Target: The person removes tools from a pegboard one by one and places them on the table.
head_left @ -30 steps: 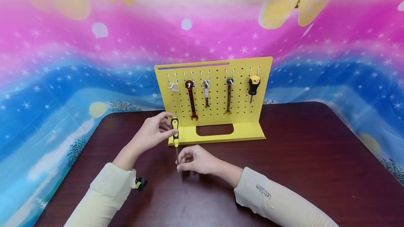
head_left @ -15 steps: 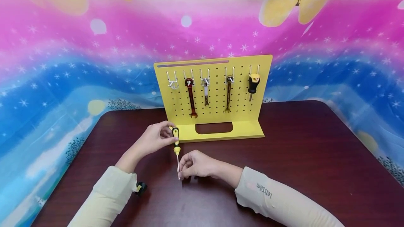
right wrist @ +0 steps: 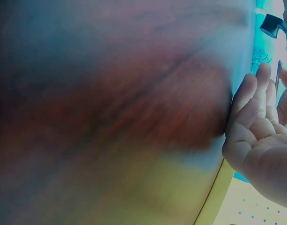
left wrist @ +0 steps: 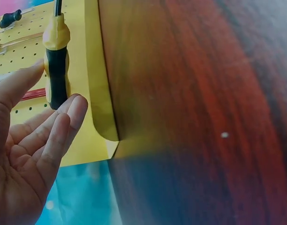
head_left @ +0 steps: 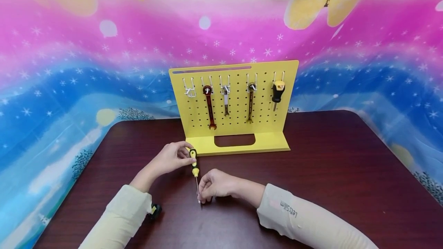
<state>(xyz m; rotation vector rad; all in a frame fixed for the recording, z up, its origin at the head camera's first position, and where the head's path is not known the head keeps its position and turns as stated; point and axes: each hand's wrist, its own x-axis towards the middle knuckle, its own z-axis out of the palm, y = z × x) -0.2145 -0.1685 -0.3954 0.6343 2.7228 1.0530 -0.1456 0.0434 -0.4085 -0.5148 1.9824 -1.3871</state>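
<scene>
Drawing the slim screwdriver [head_left: 195,173] lower and nearer in the head view, just in front of the yellow pegboard [head_left: 266,126] and over the worktop [head_left: 311,172]. Holding the handle in the left hand [head_left: 171,158] between thumb and fingers, with the palm partly open. Pinching the shaft near its tip in the right hand [head_left: 219,183], with the fingers curled in toward the thumb. Keeping the tool tilted, handle toward the board; not being able to tell whether the tip is touching the worktop. Judging by this, handling the tool two-handed off the board, probably guiding or turning it. Differing from a second ago: shifting handle and tip toward the near side, bringing both hands along, slanting the shaft slightly more toward the right hand. Leaving the board's load unchanged: hanging there, the red wrench [head_left: 210,110], small wrench [head_left: 226,103], dark wrench [head_left: 250,105] and stubby screwdriver [head_left: 278,92], with nothing on the leftmost hook [head_left: 189,92].

Looking from the left wrist, seeing the handle between thumb and fingertips, with the shaft running out at the top.

Looking from the right wrist, seeing half-curled fingers, with a thin shaft showing between fingertips and thumb; blurring much of the worktop.
</scene>
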